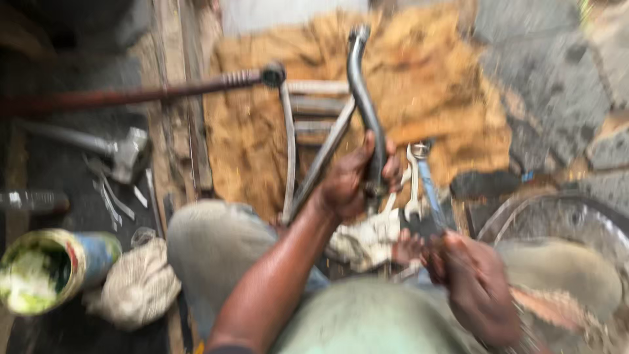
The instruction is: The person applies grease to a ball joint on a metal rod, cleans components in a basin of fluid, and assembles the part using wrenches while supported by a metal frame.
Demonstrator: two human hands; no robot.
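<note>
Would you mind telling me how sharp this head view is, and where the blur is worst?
Head view: motion blur smears everything; the right hand and its wrenches are the softest, the left hand on the metal frame tube only slightly clearer; the left side around the hammer is dim.

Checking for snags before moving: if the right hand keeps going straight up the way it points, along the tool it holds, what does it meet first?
Probably the wrenches lying just ahead of the right hand, beside the metal frame that the left hand grips. Motion blur makes depth uncertain.
</note>
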